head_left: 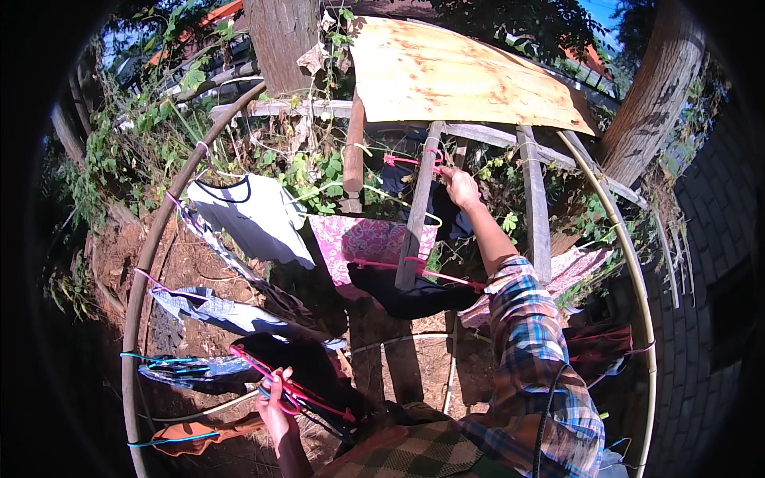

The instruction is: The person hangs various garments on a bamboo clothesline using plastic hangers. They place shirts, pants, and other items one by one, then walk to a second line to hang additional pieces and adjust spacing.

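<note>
My right hand [460, 188] reaches up and forward, gripping a pink hanger [413, 162] that carries a dark garment [446, 215] against a wooden frame [420, 209]. My left hand [275, 402] is low at the front. It clutches a bunch of hangers [307, 394], pink and blue, with dark cloth hanging from them. A plaid sleeve covers my right arm.
A curved pole [163, 231] on the left carries a white top [255, 217], a grey garment [211, 311], a blue-hangered dark piece [191, 369] and an orange one [185, 436]. A pink patterned cloth [370, 243] hangs mid-frame. A plywood sheet [454, 76], tree trunks and another pole [629, 263] stand around.
</note>
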`<state>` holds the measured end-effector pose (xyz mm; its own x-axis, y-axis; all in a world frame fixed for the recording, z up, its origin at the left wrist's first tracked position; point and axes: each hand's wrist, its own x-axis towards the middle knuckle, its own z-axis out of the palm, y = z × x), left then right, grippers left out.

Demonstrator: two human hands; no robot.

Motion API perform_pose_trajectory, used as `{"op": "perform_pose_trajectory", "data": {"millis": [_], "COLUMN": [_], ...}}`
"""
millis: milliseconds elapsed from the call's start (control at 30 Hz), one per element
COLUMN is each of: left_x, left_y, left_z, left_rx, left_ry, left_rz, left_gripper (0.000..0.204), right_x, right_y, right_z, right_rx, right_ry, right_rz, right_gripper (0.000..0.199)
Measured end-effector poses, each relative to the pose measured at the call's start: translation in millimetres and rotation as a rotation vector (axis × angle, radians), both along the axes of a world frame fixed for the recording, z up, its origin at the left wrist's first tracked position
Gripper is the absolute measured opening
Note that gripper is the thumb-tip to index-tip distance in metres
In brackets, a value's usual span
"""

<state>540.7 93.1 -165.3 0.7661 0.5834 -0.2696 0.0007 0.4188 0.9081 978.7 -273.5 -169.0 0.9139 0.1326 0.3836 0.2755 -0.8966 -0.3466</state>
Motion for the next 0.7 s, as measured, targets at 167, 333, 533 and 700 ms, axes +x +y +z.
{"op": "perform_pose_trajectory", "data": {"millis": [167, 333, 533, 700], "left_x": [7.3, 12.1, 25.6, 33.2], "left_y": [-3.8, -3.4, -13.9, -26.1], "left_z": [4.6, 2.6, 0.2, 3.7], "left_rx": [-0.009, -0.048, -0.028, -0.078], "left_ry": [0.028, 0.010, -0.035, -0.127], "left_rz": [-0.009, -0.066, -0.148, -0.209], "left_gripper": [0.026, 0.022, 0.026, 0.026], "right_x": [-10.2, -90.9, -286.0, -356.5], "right_y": [8.0, 35.5, 114.6, 184.3], "right_z": [6.8, 67.2, 68.8, 7.3], "right_rx": [0.021, 0.433, 0.630, 0.539], "right_ry": [-0.124, -0.513, 0.010, 0.549], "right_rz": [-0.028, 0.039, 0.584, 0.796], "right_gripper": [0.033, 0.021, 0.016, 0.022]}}
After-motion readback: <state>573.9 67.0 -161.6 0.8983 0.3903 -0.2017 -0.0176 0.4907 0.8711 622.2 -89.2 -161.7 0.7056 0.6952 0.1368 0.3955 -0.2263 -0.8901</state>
